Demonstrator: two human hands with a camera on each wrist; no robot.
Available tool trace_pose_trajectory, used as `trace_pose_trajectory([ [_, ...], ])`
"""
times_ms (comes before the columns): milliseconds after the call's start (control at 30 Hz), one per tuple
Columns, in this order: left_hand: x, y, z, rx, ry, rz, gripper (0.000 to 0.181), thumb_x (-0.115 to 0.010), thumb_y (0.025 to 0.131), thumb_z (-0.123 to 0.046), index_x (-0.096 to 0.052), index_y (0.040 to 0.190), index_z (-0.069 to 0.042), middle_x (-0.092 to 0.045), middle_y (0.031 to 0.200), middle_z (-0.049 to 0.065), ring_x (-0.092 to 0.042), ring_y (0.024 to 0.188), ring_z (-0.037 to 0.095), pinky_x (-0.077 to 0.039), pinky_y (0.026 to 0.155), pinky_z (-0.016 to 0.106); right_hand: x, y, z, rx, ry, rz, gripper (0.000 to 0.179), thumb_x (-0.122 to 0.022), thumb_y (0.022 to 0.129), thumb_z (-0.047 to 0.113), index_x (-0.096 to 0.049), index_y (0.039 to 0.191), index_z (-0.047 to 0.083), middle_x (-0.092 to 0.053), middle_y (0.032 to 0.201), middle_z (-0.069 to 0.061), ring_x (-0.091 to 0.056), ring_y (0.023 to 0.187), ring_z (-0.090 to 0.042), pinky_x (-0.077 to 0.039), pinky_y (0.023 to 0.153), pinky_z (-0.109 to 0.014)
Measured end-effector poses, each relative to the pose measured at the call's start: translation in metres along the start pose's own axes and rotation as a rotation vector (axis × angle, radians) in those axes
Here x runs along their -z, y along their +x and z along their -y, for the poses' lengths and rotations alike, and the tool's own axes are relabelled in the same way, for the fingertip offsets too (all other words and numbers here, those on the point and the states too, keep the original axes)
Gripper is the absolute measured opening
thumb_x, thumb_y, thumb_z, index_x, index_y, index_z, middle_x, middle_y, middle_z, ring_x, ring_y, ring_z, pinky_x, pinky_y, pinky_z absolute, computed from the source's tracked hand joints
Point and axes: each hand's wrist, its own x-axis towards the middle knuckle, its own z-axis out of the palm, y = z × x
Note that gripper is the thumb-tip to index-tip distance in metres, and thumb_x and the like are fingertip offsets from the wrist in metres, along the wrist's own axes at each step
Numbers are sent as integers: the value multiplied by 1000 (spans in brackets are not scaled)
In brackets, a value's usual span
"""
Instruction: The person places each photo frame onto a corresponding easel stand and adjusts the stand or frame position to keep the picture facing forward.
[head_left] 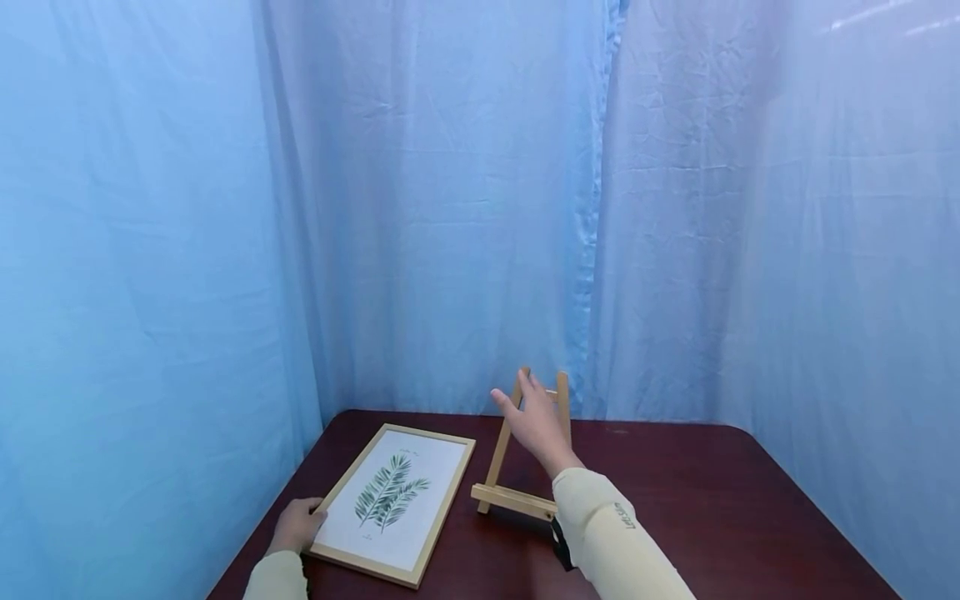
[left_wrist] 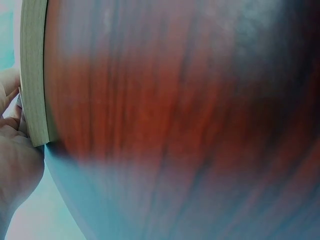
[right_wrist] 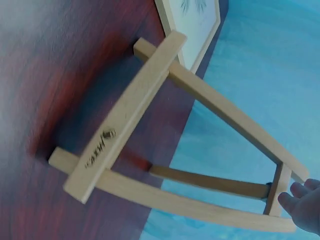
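A framed leaf print [head_left: 392, 500] with a pale wooden border lies tilted on the left of the table. My left hand [head_left: 295, 527] holds its near left edge, thumb over the border. In the left wrist view the fingers stand at the outer side of the frame's edge [left_wrist: 34, 75]. To the right stands a small wooden easel [head_left: 513, 501], upright on its legs. My right hand [head_left: 542, 423] is at the easel's top, fingers spread and fairly straight. In the right wrist view, fingertips [right_wrist: 299, 190] are right by the easel's top crossbar [right_wrist: 278, 190].
The dark red-brown table [head_left: 712, 517] has rounded far corners. Light blue curtains [head_left: 465, 208] hang behind it and along both sides. A rear leg [right_wrist: 210, 181] props the easel from behind. The frame's right border lies just left of the easel's ledge.
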Motion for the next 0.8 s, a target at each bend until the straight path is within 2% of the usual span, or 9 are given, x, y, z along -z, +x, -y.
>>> trace_pose_trajectory([
  [200,3,-3,-1,-23,9,1,34,-58,93,-1,-58,119,21,-57,120,39,-51,117,55,-44,96,60,-10,-5,-1,-58,79,-20,87,-47,96,65,-20,159,12,-19,162,-16,-20,147,-38,-24,113,-60],
  [567,3,-2,-2,0,0,-1,35,-58,93,-1,-56,121,21,-56,122,39,-50,118,56,-43,97,60,-40,-15,-6,-98,168,-19,82,-57,95,56,-28,157,11,-27,159,-20,-26,145,-40,-29,110,-61],
  [800,4,-3,-4,22,-7,21,36,-57,94,-1,-56,123,21,-57,122,38,-51,117,54,-45,95,59,-60,-24,-7,-129,203,-6,78,-57,97,53,-34,154,5,-34,154,-24,-38,137,-42,-38,105,-58],
])
